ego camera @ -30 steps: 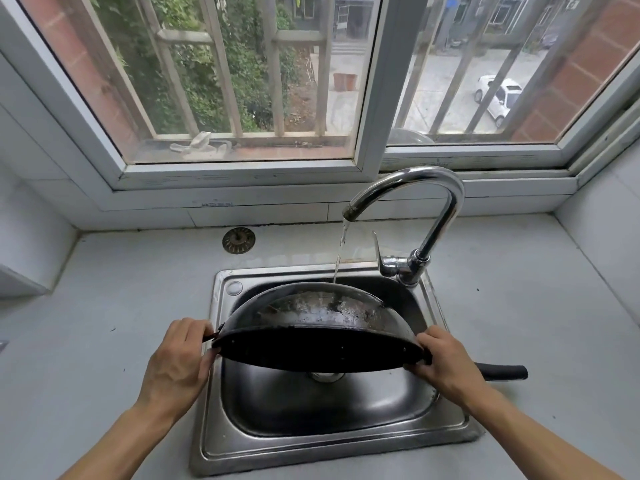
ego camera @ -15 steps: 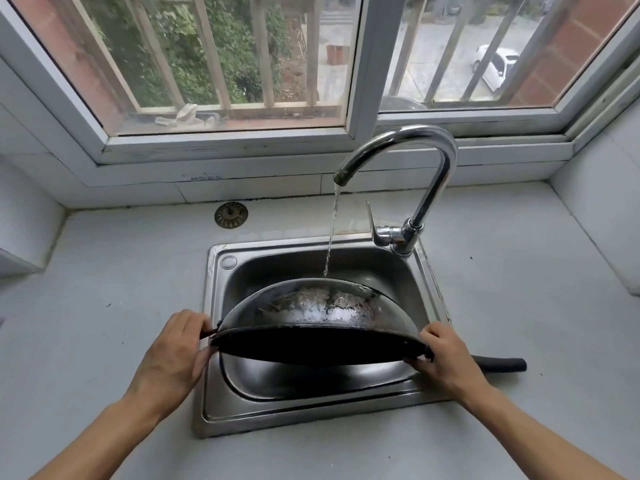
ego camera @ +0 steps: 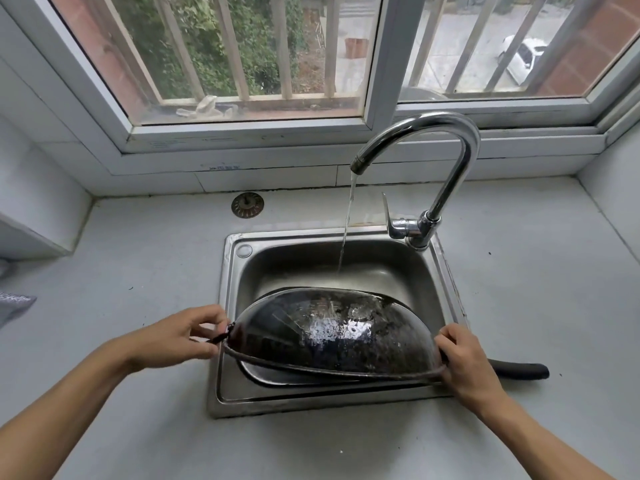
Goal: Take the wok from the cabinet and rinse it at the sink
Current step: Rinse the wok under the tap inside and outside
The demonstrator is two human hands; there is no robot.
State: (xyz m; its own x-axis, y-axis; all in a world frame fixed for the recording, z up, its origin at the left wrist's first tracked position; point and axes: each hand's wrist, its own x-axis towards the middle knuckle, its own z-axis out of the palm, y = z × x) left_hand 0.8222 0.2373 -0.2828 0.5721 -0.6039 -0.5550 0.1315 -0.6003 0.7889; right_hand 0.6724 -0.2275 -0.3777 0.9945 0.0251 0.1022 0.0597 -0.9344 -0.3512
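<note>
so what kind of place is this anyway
Most likely a home kitchen: a steel sink set in a grey counter, a running faucet, and a wok held over the basin.

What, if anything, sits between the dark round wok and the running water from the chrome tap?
Nothing visible does. The dark round wok, held by the left hand and right hand, is tilted over the steel sink. The water stream from the chrome tap falls unobstructed just behind its far rim.

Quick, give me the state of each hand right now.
Left hand: fingers pinching the wok by its small side handle.
Right hand: gripping the wok's rim by the long handle.
</note>
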